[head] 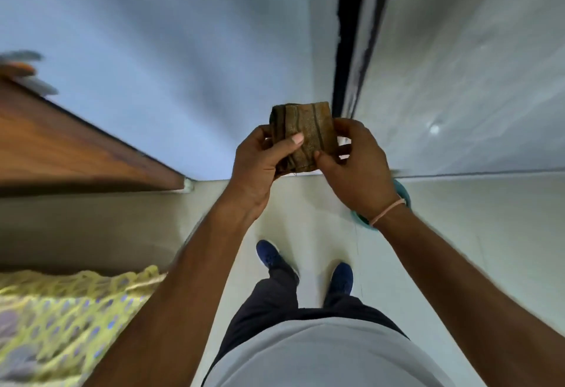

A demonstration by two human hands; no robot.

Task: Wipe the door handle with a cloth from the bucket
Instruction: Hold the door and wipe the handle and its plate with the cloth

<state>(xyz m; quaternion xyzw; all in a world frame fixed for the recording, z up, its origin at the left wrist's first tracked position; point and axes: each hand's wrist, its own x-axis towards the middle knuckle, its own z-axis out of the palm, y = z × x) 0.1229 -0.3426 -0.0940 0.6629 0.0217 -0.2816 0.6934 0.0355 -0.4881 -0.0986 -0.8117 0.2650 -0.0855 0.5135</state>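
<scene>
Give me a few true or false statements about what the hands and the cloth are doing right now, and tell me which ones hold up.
1. Both hands hold the cloth. True: the left hand and the right hand grip the folded brown cloth from either side.
2. The cloth is pressed against a door handle. False: it is held in the air in front of the wall; no handle is in view.
3. The cloth is spread out flat. False: it is folded into a compact pad.
4. A teal bucket sits on the floor, mostly hidden by the right wrist. True.
5. The person wears blue shoes. True.
</scene>
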